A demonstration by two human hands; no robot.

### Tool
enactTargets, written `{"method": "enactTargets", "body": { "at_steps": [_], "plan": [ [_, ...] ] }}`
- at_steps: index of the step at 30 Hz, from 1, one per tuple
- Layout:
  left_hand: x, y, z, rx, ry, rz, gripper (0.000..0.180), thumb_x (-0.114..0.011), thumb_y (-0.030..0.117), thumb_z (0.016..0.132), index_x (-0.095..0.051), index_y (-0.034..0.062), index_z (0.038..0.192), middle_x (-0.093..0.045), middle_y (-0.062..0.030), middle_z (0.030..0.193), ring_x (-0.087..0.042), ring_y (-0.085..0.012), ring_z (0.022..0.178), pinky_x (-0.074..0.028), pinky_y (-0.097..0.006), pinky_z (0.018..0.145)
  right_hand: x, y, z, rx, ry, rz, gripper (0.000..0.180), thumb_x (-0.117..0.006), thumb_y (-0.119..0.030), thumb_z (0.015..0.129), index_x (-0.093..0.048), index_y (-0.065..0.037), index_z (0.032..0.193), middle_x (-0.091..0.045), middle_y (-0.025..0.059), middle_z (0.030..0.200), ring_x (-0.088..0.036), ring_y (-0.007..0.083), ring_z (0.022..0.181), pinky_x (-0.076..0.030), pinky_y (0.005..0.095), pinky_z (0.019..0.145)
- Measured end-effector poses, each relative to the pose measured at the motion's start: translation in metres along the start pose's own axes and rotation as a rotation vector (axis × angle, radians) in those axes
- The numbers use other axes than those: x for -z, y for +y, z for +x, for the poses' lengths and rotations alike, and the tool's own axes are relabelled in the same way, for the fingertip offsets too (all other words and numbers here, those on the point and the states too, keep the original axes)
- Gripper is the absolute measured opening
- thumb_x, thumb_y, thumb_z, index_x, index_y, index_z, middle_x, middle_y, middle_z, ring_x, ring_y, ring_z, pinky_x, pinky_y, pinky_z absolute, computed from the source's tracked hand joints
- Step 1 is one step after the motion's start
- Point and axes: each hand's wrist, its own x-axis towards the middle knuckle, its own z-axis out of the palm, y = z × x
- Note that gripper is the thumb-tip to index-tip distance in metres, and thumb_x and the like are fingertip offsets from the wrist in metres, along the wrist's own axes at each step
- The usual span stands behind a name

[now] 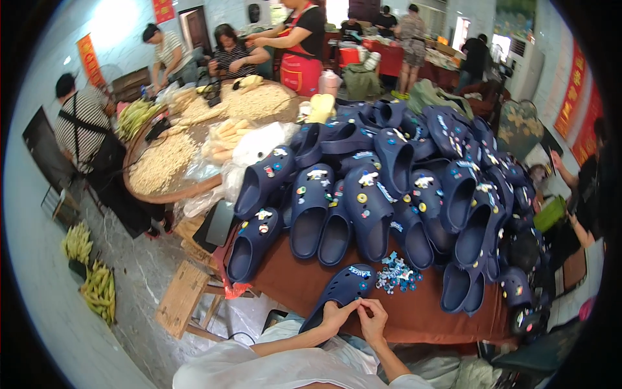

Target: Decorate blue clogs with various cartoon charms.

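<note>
A navy foam clog [345, 285] lies at the table's front edge, its toe pointing away from me. My left hand [335, 318] reaches into the clog's opening and grips it, the fingers partly hidden inside. Close beside it, my right hand [372, 320] is closed in a pinch at the clog's right side, its fingertips near my left thumb. Whatever is in that pinch is too small to make out. Some charms sit on the clog's upper. To its right lies a pile of small blue and white shoe charms [397, 275].
A large heap of navy clogs [372, 204] with charms covers the far part of the brown-covered table [301, 262]. A dark phone [219, 223] lies at the left. Beyond stand a wooden stool [181, 298] and a round tray of pale kernels [162, 162]. Several people work around the room.
</note>
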Motion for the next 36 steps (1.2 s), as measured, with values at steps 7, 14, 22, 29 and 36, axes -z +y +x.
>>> {"method": "enactTargets", "body": {
  "at_steps": [7,14,22,29,36],
  "plan": [
    [-0.006,-0.009,0.0,-0.093,0.107,0.369,0.047,-0.076,0.029,0.081,-0.066,-0.0054,0.112,-0.07,-0.016,0.107,-0.067,-0.0241,0.099,-0.052,-0.035,0.086,-0.008,0.019,-0.012,-0.078,0.033,0.152,0.027,-0.062,0.005,0.09,-0.062,0.002,0.116,-0.062,0.0049,0.1,-0.062,0.0137,0.093,-0.053,0.0227,0.077],
    [-0.019,-0.033,-0.004,-0.235,0.186,0.391,0.049,-0.074,0.037,0.08,-0.067,-0.0058,0.104,-0.069,-0.0266,0.102,-0.068,-0.0377,0.099,-0.052,-0.041,0.085,-0.007,0.053,-0.024,-0.206,0.079,0.341,0.021,-0.058,0.002,0.093,-0.058,0.003,0.114,-0.059,0.0049,0.102,-0.057,0.0101,0.09,-0.049,0.022,0.079],
    [-0.009,0.013,-0.007,-0.134,-0.044,0.079,0.042,-0.076,0.023,0.085,-0.064,-0.002,0.116,-0.065,-0.0049,0.109,-0.06,-0.0144,0.095,-0.048,-0.03,0.086,0.02,0.051,-0.003,0.013,0.181,-0.217,0.018,-0.063,-0.004,0.092,-0.062,-0.003,0.11,-0.058,0.0093,0.105,-0.06,0.0187,0.09,-0.051,0.0288,0.074],
    [0.006,0.025,0.012,0.298,-0.118,-0.72,0.039,-0.063,0.03,0.092,-0.057,0.0058,0.121,-0.061,-0.0071,0.125,-0.057,-0.0198,0.117,-0.042,-0.035,0.104,0.061,0.075,-0.027,-0.115,0.441,-0.519,0.033,-0.059,-0.001,0.087,-0.057,-0.003,0.12,-0.056,0.0149,0.117,-0.054,0.0331,0.11,-0.045,0.0413,0.093],
    [0.016,0.02,0.015,0.541,0.048,-0.934,0.039,-0.068,0.026,0.087,-0.056,0.0062,0.119,-0.062,-0.0047,0.117,-0.057,-0.0203,0.112,-0.041,-0.034,0.101,0.089,0.114,0.017,-0.135,0.416,-0.68,0.046,-0.055,-0.004,0.089,-0.049,-0.002,0.134,-0.051,0.0165,0.131,-0.048,0.036,0.119,-0.039,0.0463,0.1]
  ]
}}
